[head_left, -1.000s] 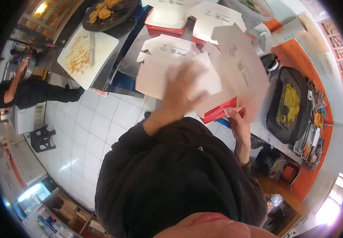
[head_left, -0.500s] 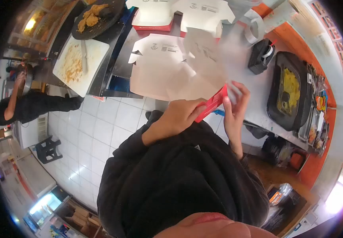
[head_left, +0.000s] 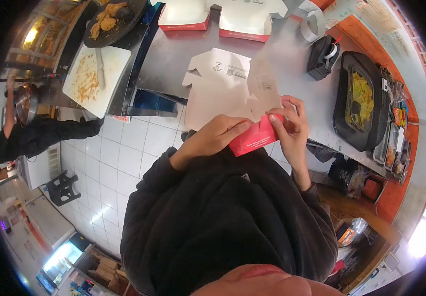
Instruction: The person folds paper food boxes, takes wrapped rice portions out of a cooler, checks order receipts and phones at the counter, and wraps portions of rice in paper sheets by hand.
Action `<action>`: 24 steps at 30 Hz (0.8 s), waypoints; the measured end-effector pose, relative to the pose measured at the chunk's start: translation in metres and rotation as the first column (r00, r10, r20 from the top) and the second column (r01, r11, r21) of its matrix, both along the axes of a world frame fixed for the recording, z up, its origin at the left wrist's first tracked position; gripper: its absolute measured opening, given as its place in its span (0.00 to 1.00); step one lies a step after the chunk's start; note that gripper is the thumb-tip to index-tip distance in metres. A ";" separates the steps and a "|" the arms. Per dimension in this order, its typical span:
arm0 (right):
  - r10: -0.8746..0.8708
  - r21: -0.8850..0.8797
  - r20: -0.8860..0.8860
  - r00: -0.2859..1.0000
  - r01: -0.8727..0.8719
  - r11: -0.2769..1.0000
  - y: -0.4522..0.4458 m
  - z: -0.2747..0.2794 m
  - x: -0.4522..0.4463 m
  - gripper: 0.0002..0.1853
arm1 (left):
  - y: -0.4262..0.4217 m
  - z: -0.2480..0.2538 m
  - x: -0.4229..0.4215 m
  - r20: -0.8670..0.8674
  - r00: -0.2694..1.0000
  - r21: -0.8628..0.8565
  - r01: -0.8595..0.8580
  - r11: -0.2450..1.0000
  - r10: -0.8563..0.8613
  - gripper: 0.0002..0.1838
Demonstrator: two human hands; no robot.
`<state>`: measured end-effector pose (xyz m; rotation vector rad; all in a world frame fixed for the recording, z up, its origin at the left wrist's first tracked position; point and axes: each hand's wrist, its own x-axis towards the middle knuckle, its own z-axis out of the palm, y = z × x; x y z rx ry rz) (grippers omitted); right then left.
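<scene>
A partly folded cardboard food box (head_left: pixel 215 93) is in front of my body, over the near edge of the metal table. Its white inner panels and lid flaps spread away from me, and its red printed outer side (head_left: pixel 252 140) faces me. My left hand (head_left: pixel 215 135) grips the left end of this side, thumb on top and fingers curled beneath. At the right corner my right hand (head_left: pixel 291 126) pinches the red flap between thumb and fingers. Part of the fingers of both hands is hidden by the cardboard.
Two opened boxes, one (head_left: pixel 183 19) left of the other (head_left: pixel 245 29), stand farther back on the metal table (head_left: pixel 168 64). A tape dispenser (head_left: pixel 323 56) and a black container of yellow food (head_left: pixel 360 106) are right. Left are a cutting board (head_left: pixel 94 81) with a knife and a co-worker (head_left: pixel 40 133).
The box has tilted and its red side has turned toward me, showing more of its face. My right hand has closed onto the red corner.
</scene>
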<state>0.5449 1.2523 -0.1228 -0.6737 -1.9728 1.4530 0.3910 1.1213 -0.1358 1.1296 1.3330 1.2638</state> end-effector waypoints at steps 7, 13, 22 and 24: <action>0.211 0.193 0.111 0.971 -0.230 0.954 -0.008 0.005 -0.006 0.12 | -0.010 -0.017 0.001 -0.050 0.998 -0.011 0.026 1.000 -0.027 0.16; 0.139 0.407 -0.027 0.990 -0.116 0.906 -0.009 -0.011 -0.005 0.14 | -0.011 -0.012 0.001 -0.404 0.915 0.067 0.032 0.997 -0.002 0.14; -0.166 -0.590 -0.061 0.984 0.099 0.802 0.019 -0.054 -0.001 0.23 | 0.023 -0.007 -0.009 -0.695 0.650 0.432 0.034 0.901 0.309 0.22; -0.106 -0.639 -0.112 0.988 0.010 0.769 0.029 -0.042 0.010 0.24 | 0.025 0.013 -0.035 -0.753 0.349 0.490 -0.269 0.829 0.558 0.29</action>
